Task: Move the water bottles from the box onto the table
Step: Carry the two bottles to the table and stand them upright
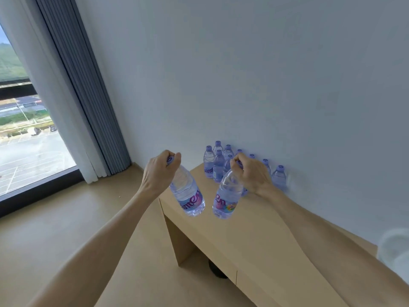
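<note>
My left hand (159, 171) grips a clear water bottle (188, 193) by its purple cap; the bottle hangs tilted over the table's left end. My right hand (251, 173) holds a second water bottle (226, 197) by the cap, tilted, just above the tabletop. Both bottles carry purple labels. Several more bottles (215, 165) stand upright in a cluster on the light wooden table (261, 227), against the wall at its far end. The box is out of view.
The white wall (265, 85) runs along the table's far side. A window (26, 134) with white and grey curtains (88, 107) fills the left. A blurred white object (395, 249) sits at the right edge. A dark round thing (218, 271) lies under the table.
</note>
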{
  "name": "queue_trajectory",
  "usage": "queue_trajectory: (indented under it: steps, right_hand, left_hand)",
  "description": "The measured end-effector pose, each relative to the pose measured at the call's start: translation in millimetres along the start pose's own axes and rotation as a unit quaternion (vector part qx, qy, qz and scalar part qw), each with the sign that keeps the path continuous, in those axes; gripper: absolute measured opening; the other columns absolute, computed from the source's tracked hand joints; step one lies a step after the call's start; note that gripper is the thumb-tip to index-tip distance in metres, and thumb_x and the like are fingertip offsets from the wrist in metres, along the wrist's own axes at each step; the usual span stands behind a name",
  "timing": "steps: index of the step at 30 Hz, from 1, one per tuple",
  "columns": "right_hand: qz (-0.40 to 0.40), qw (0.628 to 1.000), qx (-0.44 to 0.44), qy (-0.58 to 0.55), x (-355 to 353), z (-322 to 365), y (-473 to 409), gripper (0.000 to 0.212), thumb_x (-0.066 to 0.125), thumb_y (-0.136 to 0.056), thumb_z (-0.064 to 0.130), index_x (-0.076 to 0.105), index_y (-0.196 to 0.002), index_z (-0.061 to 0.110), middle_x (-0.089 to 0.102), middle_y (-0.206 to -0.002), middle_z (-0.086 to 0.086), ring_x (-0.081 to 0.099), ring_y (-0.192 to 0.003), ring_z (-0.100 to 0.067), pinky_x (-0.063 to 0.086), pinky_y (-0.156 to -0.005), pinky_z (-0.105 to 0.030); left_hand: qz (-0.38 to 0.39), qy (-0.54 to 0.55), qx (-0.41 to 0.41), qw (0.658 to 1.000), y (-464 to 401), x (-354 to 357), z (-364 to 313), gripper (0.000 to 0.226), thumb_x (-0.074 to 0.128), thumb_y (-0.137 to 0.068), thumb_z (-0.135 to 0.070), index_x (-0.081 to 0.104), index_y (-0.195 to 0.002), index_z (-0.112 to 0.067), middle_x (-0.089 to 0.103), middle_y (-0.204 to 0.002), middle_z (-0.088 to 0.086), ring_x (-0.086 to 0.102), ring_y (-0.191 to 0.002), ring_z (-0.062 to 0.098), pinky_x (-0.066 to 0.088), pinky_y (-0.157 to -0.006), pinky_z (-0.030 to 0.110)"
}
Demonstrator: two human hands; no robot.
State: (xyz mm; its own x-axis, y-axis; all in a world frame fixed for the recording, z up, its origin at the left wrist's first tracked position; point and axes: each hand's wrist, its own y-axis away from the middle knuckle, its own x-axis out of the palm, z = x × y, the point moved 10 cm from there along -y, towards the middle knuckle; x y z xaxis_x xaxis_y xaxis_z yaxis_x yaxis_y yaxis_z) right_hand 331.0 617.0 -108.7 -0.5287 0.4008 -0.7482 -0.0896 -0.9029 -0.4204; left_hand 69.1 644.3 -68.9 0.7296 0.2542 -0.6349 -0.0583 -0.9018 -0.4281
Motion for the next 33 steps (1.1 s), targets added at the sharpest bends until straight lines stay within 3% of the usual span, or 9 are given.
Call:
queue_trajectory:
  steps: [4,10,14,18,21,24,28,30,33]
  right_hand:
    - [0.000,1.000,0.017,0.000,10.2,-42.0,-30.1,0.025,0.042,-0.099,0.036,0.048,-0.081,0.020,0.052,-0.057,0.006,0.049,-0.054,-0.012,0.040,-0.055,-0.034]
    - [-0.002,0.997,0.070,0.016,14.3,-107.0,-52.7,0.026,0.042,-0.099,0.037,0.047,-0.080,0.020,0.054,-0.059,0.003,0.052,-0.058,-0.018,0.044,-0.060,-0.040]
    - [-0.007,0.993,0.113,0.040,10.3,-151.2,-59.1,0.025,0.044,-0.099,0.035,0.048,-0.082,0.017,0.053,-0.059,0.003,0.050,-0.060,-0.021,0.045,-0.060,-0.039]
    - [-0.015,0.985,0.159,0.062,9.6,-193.7,-58.2,0.025,0.046,-0.099,0.033,0.045,-0.080,0.017,0.049,-0.058,0.003,0.049,-0.060,-0.022,0.044,-0.058,-0.040]
    - [-0.021,0.979,0.192,0.073,11.9,-219.0,-55.6,0.022,0.047,-0.098,0.032,0.047,-0.078,0.022,0.050,-0.057,0.007,0.048,-0.058,-0.015,0.043,-0.057,-0.037]
    - [-0.039,0.970,0.223,0.088,14.1,-235.5,-52.4,0.032,0.047,-0.098,0.033,0.034,-0.069,0.034,0.041,-0.053,0.006,0.040,-0.052,-0.012,0.035,-0.051,-0.030]
    - [-0.046,0.952,0.279,0.120,19.0,-255.8,-44.9,0.025,0.044,-0.098,0.037,0.048,-0.081,0.019,0.050,-0.060,0.001,0.047,-0.059,-0.017,0.041,-0.056,-0.037]
    - [-0.045,0.945,0.296,0.133,21.3,-261.7,-42.0,0.024,0.045,-0.098,0.037,0.048,-0.083,0.019,0.051,-0.062,0.002,0.048,-0.062,-0.019,0.042,-0.057,-0.038]
    - [-0.041,0.943,0.299,0.140,25.3,-264.8,-38.4,0.018,0.046,-0.097,0.039,0.043,-0.082,0.029,0.047,-0.061,0.006,0.045,-0.062,-0.013,0.036,-0.054,-0.030]
  left_hand:
    - [0.046,0.018,0.012,0.999,-44.0,55.1,2.5,0.031,0.050,-0.095,-0.032,0.054,-0.075,-0.009,0.055,-0.060,-0.004,0.047,-0.054,0.009,0.035,-0.050,0.016]
    - [0.123,0.045,0.025,0.991,-94.3,141.9,4.7,0.035,0.051,-0.094,-0.033,0.047,-0.076,-0.003,0.053,-0.062,0.002,0.041,-0.057,0.016,0.037,-0.055,0.031]
    - [0.181,0.049,0.068,0.980,-117.8,204.3,-6.0,0.038,0.050,-0.093,-0.029,0.032,-0.070,-0.006,0.038,-0.059,0.001,0.029,-0.055,0.014,0.029,-0.053,0.030]
    - [0.236,0.080,0.110,0.962,-132.7,266.0,-17.3,0.040,0.051,-0.092,-0.029,0.025,-0.063,-0.017,0.033,-0.048,-0.009,0.029,-0.047,0.009,0.026,-0.046,0.020]
    - [0.282,0.100,0.131,0.945,-142.0,313.7,-20.5,0.038,0.052,-0.091,-0.031,0.030,-0.065,-0.014,0.034,-0.049,-0.007,0.029,-0.048,0.009,0.026,-0.047,0.021]
    - [0.334,0.114,0.156,0.923,-149.5,358.4,-25.2,0.039,0.052,-0.092,-0.033,0.035,-0.071,-0.006,0.034,-0.054,0.002,0.028,-0.050,0.009,0.028,-0.052,0.029]
    - [0.387,0.137,0.203,0.889,-153.1,396.5,-39.6,0.039,0.053,-0.092,-0.032,0.030,-0.066,-0.015,0.033,-0.051,-0.004,0.028,-0.048,0.009,0.027,-0.049,0.029]
    - [0.405,0.107,0.246,0.874,-148.6,412.3,-48.1,0.036,0.051,-0.092,-0.035,0.037,-0.069,-0.011,0.039,-0.054,0.002,0.030,-0.050,0.011,0.030,-0.049,0.032]
    - [0.407,0.035,0.310,0.858,-138.5,429.0,-56.3,0.032,0.049,-0.093,-0.039,0.048,-0.078,-0.011,0.051,-0.059,0.001,0.044,-0.054,0.017,0.036,-0.051,0.032]
